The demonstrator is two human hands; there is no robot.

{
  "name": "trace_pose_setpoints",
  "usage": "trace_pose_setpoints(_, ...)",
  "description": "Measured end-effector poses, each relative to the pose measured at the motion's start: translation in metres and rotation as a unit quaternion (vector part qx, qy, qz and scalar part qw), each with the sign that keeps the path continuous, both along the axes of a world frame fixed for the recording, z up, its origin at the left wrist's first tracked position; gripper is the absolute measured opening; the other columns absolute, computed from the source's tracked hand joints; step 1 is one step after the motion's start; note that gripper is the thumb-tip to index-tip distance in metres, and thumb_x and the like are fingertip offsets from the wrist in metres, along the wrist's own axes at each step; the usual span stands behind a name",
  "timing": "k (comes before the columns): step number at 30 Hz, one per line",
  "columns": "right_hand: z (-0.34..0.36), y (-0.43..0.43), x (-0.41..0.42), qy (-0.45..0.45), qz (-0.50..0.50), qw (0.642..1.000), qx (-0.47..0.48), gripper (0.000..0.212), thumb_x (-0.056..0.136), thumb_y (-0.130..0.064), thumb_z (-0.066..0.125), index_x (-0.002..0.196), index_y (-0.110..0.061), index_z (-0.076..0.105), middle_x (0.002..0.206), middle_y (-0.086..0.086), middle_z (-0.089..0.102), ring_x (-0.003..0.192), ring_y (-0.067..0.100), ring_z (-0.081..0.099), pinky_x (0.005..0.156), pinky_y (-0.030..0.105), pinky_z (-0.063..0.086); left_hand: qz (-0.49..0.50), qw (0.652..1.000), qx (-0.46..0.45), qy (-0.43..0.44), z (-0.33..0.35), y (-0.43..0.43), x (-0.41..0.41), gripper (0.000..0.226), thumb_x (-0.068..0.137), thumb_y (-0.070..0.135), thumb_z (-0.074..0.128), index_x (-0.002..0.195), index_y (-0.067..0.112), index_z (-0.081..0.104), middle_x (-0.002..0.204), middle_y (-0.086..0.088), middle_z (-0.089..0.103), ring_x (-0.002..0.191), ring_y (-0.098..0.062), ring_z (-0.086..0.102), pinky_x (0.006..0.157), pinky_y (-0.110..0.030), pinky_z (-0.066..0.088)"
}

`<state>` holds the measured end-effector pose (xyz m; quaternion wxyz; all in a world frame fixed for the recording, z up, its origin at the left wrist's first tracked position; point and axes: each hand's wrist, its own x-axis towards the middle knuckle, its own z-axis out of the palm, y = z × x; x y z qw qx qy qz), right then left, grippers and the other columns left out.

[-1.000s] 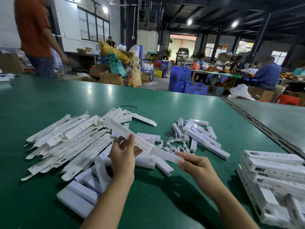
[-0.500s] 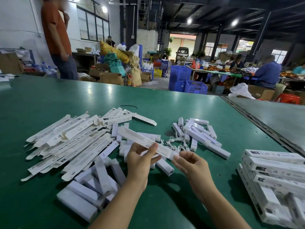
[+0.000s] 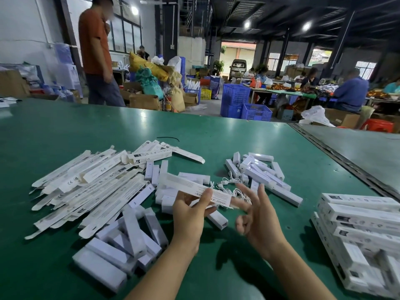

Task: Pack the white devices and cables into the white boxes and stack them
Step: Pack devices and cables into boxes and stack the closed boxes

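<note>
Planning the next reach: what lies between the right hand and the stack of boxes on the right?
Only bare green table, as the head view shows, between the right hand and the stack.

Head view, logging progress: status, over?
Left hand grips long white box, raised. Right hand open at its right end. Cables lie just beyond.

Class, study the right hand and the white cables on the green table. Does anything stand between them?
Nothing visible does. The open right hand is just in front of the cables; only the end of the box held by the left hand overlaps their left side.
</note>
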<state>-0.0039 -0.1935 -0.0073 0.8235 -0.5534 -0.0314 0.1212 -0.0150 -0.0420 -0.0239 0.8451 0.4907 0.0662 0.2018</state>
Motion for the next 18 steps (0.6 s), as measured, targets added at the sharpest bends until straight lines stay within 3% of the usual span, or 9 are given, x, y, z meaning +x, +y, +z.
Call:
trace_pose_setpoints(2,-0.005,-0.005,0.014,-0.077,-0.16,0.968,-0.178,0.036,0.097,-0.05,0.05,0.108,-0.021,0.066,0.088,0.003,0.075,0.045,0.014,0.052,0.045,0.025,0.044,0.012,1.0,-0.025,0.004,0.001,0.003,0.002,0.022,0.085,0.011,0.074,0.105,0.009,0.063,0.093,-0.008,0.073,0.076,-0.021,0.074,0.061,-0.026,0.058)
trace_pose_setpoints(4,-0.012,-0.012,0.034,-0.132,-0.265,0.871,-0.392,0.017,0.095,-0.038,0.057,0.1,-0.024,0.065,0.094,-0.001,0.073,0.069,0.012,0.062,0.066,0.031,0.053,0.018,0.999,-0.04,0.014,0.001,0.004,0.005,0.023,0.086,0.013,0.073,0.105,0.008,0.061,0.094,-0.011,0.07,0.07,-0.019,0.073,0.059,-0.026,0.057)
trace_pose_setpoints(5,-0.013,-0.014,0.045,-0.144,-0.264,0.823,-0.482,0.018,0.095,-0.039,0.056,0.105,-0.027,0.064,0.106,-0.001,0.069,0.088,0.015,0.062,0.079,0.035,0.053,0.02,0.999,-0.046,0.018,0.0,0.005,0.007,0.022,0.087,0.013,0.073,0.105,0.008,0.061,0.095,-0.011,0.07,0.069,-0.018,0.073,0.058,-0.026,0.057)
trace_pose_setpoints(7,-0.015,-0.018,0.067,-0.134,-0.196,0.743,-0.626,0.037,0.096,-0.047,0.048,0.127,-0.03,0.057,0.13,0.004,0.054,0.12,0.024,0.047,0.098,0.041,0.045,0.023,0.998,-0.051,0.021,-0.001,0.006,0.009,0.022,0.087,0.013,0.073,0.105,0.009,0.06,0.095,-0.011,0.07,0.068,-0.018,0.073,0.057,-0.026,0.056)
trace_pose_setpoints(9,-0.013,-0.02,0.085,-0.099,-0.138,0.688,-0.706,0.048,0.097,-0.055,0.037,0.14,-0.034,0.046,0.142,0.009,0.042,0.133,0.031,0.031,0.104,0.048,0.036,0.029,0.998,-0.047,0.024,-0.002,0.008,0.009,0.023,0.088,0.014,0.072,0.107,0.008,0.06,0.096,-0.011,0.071,0.069,-0.02,0.073,0.057,-0.027,0.056)
trace_pose_setpoints(14,-0.011,-0.027,0.11,-0.069,-0.057,0.663,-0.743,0.054,0.097,-0.061,0.028,0.144,-0.038,0.038,0.148,0.014,0.037,0.138,0.034,0.028,0.108,0.056,0.029,0.042,0.998,-0.047,0.028,-0.001,0.012,0.01,0.023,0.088,0.017,0.072,0.107,0.009,0.062,0.09,-0.005,0.074,0.073,-0.022,0.074,0.055,-0.027,0.055)
trace_pose_setpoints(18,-0.018,-0.025,0.104,-0.116,-0.08,0.645,-0.751,0.051,0.099,-0.054,0.035,0.143,-0.03,0.043,0.138,0.018,0.045,0.134,0.034,0.034,0.105,0.05,0.036,0.045,0.997,-0.046,0.032,-0.001,0.012,0.011,0.021,0.088,0.018,0.073,0.105,0.012,0.062,0.083,0.001,0.074,0.072,-0.021,0.074,0.055,-0.026,0.055)
